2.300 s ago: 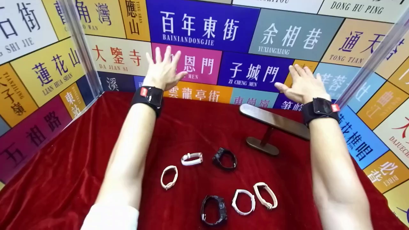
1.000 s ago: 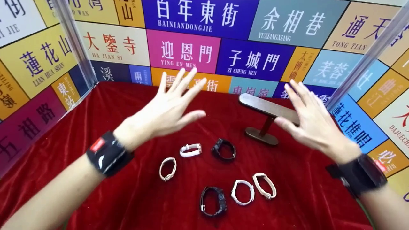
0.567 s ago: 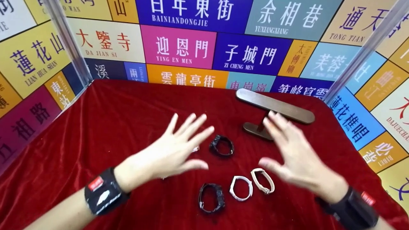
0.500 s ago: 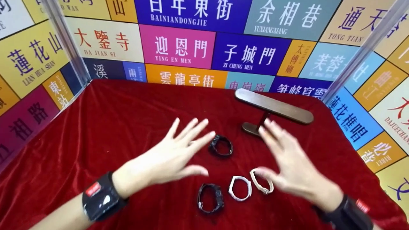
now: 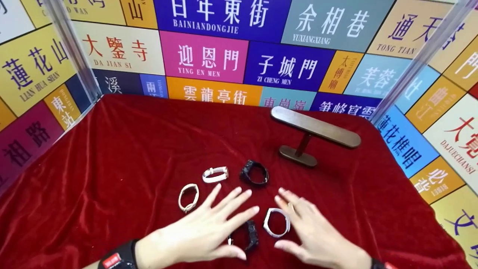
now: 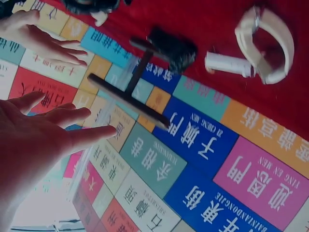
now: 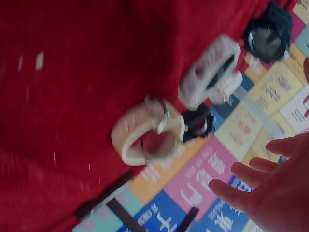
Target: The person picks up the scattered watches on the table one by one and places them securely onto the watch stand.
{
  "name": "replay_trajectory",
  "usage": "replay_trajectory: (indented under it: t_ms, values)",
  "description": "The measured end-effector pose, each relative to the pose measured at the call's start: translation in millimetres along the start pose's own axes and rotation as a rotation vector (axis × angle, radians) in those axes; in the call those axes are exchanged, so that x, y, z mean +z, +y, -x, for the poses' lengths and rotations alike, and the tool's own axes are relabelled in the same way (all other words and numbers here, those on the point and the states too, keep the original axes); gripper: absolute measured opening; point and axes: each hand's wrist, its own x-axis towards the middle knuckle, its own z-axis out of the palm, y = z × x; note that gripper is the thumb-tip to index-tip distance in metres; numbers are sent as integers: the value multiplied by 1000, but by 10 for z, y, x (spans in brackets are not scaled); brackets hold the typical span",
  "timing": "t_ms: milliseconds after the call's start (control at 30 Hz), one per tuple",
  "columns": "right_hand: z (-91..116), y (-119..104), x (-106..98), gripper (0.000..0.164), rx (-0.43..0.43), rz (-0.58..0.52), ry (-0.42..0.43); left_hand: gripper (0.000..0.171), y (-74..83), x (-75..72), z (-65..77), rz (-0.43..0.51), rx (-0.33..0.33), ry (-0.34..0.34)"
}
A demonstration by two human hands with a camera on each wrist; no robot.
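Note:
Both hands hover with spread fingers over the near group of watches, holding nothing. My left hand (image 5: 205,229) overlaps a black watch (image 5: 253,236) in the head view. My right hand (image 5: 317,233) has its fingertips beside a pale lilac-white watch (image 5: 266,224). A beige watch (image 7: 128,130), hidden behind the right hand in the head view, shows in the right wrist view. Beyond the left fingers lie another beige watch (image 5: 180,198), a white watch (image 5: 214,179) and a second black watch (image 5: 246,172). All have their straps looped and rest on red cloth.
A brown T-shaped display stand (image 5: 315,127) stands at the back right. Red velvet cloth (image 5: 149,149) with folds covers the table. Behind it rises a wall of coloured sign panels (image 5: 203,56), with clear upright edges (image 5: 71,48) at the left and right corners.
Both hands have drawn back from near the sign wall, coming down and towards the body over the near watches. The far-left watches, covered by the left hand half a second ago, show again.

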Motion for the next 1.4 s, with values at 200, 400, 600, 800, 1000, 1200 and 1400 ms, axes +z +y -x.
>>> replay_trajectory:
  t_ms: [200, 400, 600, 800, 1000, 1200, 1400]
  values:
    - [-1, -62, 214, 78, -31, -9, -4, 74, -23, 22, -8, 32, -10, -5]
    - [-60, -55, 290, 70, 68, 10, -65, 73, -61, 21, -29, 77, -24, -25]
    - [-138, -50, 317, 60, 60, 0, -83, 73, -100, 51, -25, 131, -55, -58]
    - [-173, 25, 191, 62, 94, -67, -65, 72, -155, 46, -42, 163, -79, -70]
    - [-237, 291, -131, 69, 87, -237, 96, 70, -247, 5, -126, 91, -67, -20]
    - [-273, 495, -482, 60, 79, -304, 257, 70, -376, -150, -370, -5, -13, -46]
    - [-267, 621, -703, 62, 94, -297, 338, 72, -543, -339, -755, -18, 11, -30]
